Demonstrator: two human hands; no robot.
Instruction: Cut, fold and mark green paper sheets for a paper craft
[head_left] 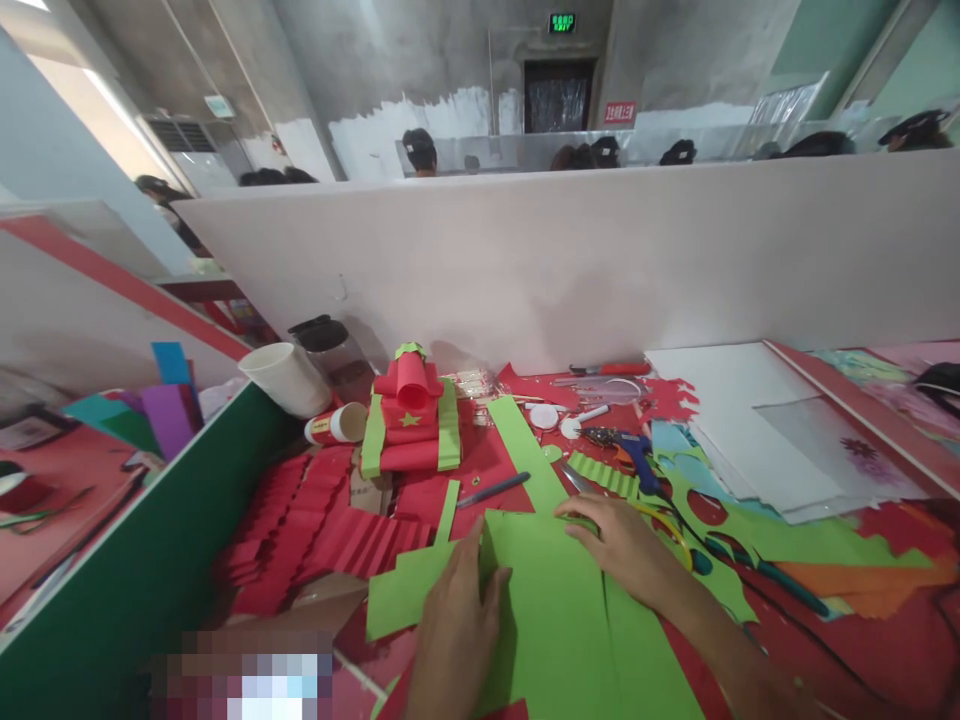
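Light green paper sheets (555,610) lie in front of me at the bottom centre. My left hand (459,620) rests on their left side, thumb and fingers apart, over a smaller green piece (405,590). On the upper right part of the sheets lies my right hand (626,545), its fingers bent and apart at the top edge. Beyond my hands a dark pen (493,489) and a long green strip (525,450) lie on the red surface. A red paper model with green side strips and a star (410,420) stands further back.
Pleated red paper (300,530) lies left, by a green partition (157,560). A white cup (285,378) and jar (330,350) stand behind. At right are a blue glue gun (634,455), yellow-handled scissors (667,525), green-handled scissors (787,585) and white boards (720,410).
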